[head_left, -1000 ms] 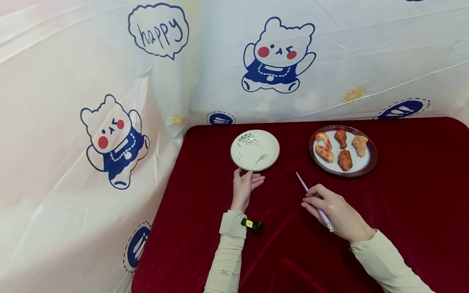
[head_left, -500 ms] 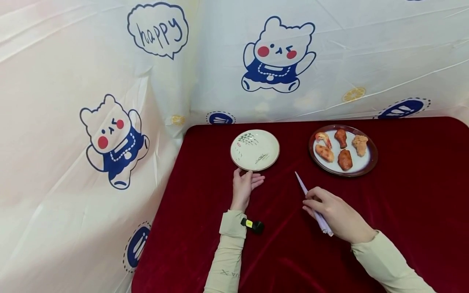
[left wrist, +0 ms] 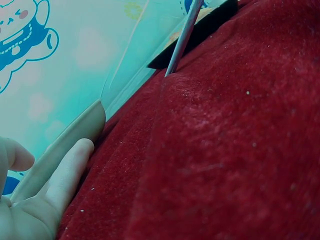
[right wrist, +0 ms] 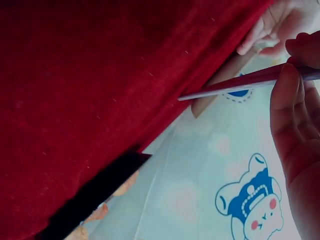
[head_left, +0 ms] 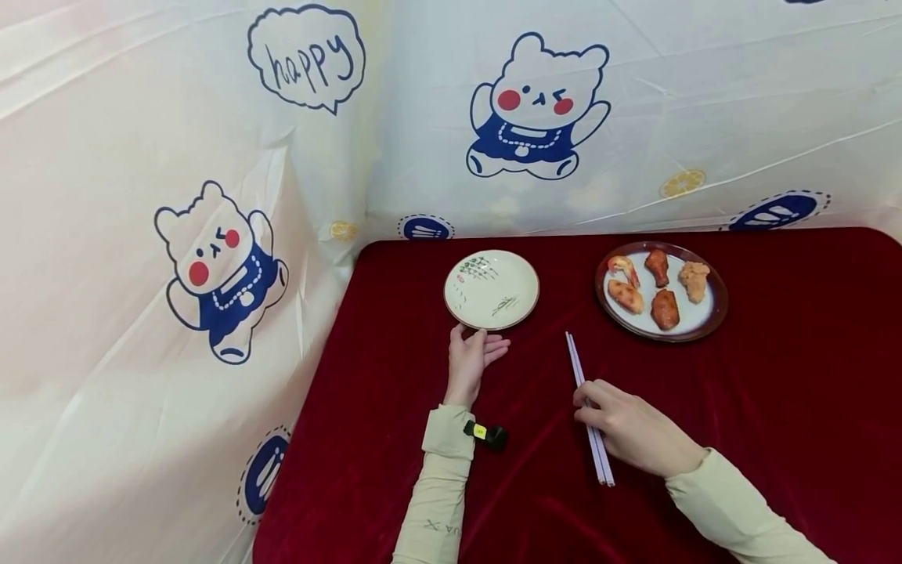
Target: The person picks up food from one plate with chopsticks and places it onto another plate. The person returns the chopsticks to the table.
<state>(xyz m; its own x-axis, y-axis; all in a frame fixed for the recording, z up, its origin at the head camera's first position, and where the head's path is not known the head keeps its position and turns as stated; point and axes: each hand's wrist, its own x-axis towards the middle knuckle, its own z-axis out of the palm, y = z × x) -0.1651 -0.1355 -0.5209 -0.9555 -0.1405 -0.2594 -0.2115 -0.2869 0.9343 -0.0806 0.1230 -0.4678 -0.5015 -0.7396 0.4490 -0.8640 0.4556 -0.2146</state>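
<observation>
Chopsticks [head_left: 588, 407], two, pale, lie side by side on the red surface [head_left: 775, 392], tips toward the far edge, butt ends toward the person. They sit between the two plates and nearer the viewer, in the middle of the cloth.

Edges and room: surface backed by a printed curtain [head_left: 211, 157] along the far and left sides; far edge runs just behind both plates. Bare red cloth lies to the right of the chopsticks and ahead of them up to the plates; more bare cloth between the two forearms.

Grip, right hand [head_left: 630, 431]: fingers curled over the chopsticks about midway along, thumb and forefinger pinching the pair; right wrist view shows the fingertips [right wrist: 287, 95] wrapped on the shafts. Narrow grip, holding both sticks low against the cloth.

Grip, left hand [head_left: 470, 356]: flat on the surface, fingers straight and relaxed, holding nothing. Fingertips lie right at the near rim of the cream plate [head_left: 492, 289]; left wrist view shows a finger [left wrist: 67, 172] alongside that rim.

Count: two plates. Cream plate with a green sprig pattern, nothing on it. Brown-rimmed plate [head_left: 713, 321] to the right, well apart from it, carrying five food pieces [head_left: 665, 308]. One small black device [head_left: 486, 432] at the left sleeve cuff.
</observation>
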